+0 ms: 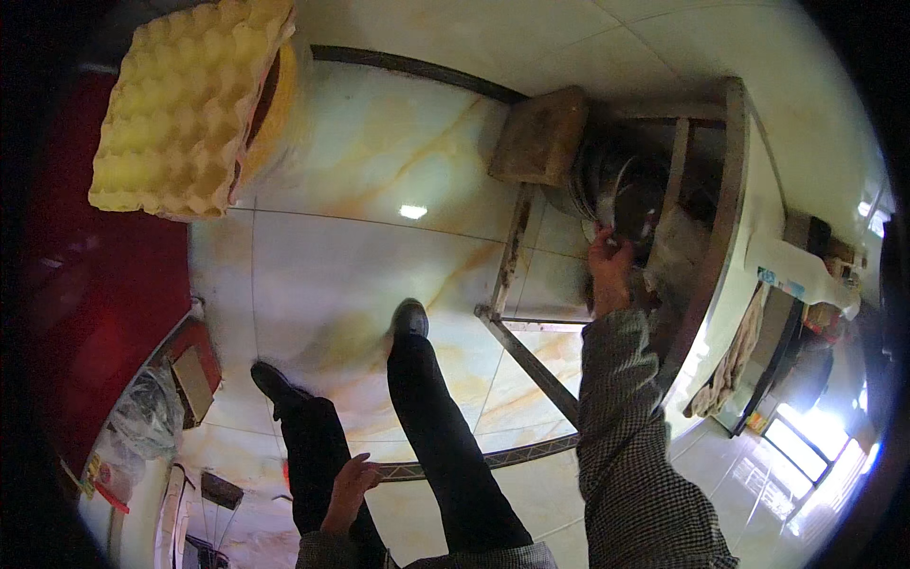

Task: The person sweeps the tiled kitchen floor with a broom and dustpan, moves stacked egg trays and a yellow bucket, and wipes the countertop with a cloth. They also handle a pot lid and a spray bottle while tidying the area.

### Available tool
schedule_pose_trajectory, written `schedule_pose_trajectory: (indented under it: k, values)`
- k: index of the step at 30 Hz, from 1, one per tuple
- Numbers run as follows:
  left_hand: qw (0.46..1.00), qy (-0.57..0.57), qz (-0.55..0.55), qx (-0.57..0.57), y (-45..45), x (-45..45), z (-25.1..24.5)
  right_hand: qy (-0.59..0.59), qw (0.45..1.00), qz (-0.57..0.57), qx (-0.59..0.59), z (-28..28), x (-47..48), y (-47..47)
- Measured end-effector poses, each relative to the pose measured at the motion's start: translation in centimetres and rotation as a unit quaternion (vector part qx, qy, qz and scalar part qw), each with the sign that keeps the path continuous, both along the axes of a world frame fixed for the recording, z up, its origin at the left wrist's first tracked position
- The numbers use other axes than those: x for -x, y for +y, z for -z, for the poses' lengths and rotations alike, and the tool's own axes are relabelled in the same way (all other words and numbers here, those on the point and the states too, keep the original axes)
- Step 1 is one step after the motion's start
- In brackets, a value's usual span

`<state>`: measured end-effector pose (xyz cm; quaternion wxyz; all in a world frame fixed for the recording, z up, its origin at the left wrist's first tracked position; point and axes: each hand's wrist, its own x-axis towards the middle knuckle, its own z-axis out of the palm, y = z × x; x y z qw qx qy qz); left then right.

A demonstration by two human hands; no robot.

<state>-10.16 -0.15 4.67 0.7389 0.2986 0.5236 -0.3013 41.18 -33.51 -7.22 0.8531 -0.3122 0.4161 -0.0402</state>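
Observation:
My right hand (611, 267) reaches into the lower part of a metal-framed stand (732, 163) on the right. Its thumb and fingers pinch the near rim of a dark, round, shiny pan or lid (636, 203). More dark round rims lie close together just left of it. Crumpled, cloudy plastic (679, 249) is right of the hand. A brown block or box (540, 135) sits at the stand's far left corner. My left hand (352, 491) hangs over my left thigh, fingers partly bent, with nothing seen in it.
Stacked egg trays (188, 107) stand at the upper left, by a dark red surface (106, 235). Plastic bags (149, 412) and an open cardboard box (192, 384) are at the lower left. A brown cloth (732, 363) hangs at the right. The stand's metal legs reach across the tiled floor (370, 256).

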Motion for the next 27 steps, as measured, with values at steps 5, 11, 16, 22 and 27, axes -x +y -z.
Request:
schedule_pose_trajectory:
  k: [5, 11, 16, 22, 27]
  values:
    - [0.999, 0.049, -0.008, 0.006, 0.1, 2.7, 1.7, 0.022, 0.995, 0.057, -0.081, -1.1, -4.9, -1.0]
    - [0.994, 0.065, -0.081, 0.02, -0.3, 4.0, 4.9, 0.029, 0.999, 0.006, 0.038, -2.3, -8.5, 0.4]
    - [0.987, 0.076, -0.138, 0.029, 0.3, 4.2, 6.1, -0.005, 0.996, -0.018, 0.09, -2.8, -9.6, 1.7]
    - [0.981, 0.072, -0.174, 0.042, 1.2, 4.9, 7.1, -0.054, 0.979, -0.116, 0.158, -2.3, -9.5, 1.6]
    - [0.979, 0.078, -0.181, 0.049, 1.7, 5.9, 7.5, -0.05, 0.902, -0.256, 0.344, -2.7, -8.6, 1.9]
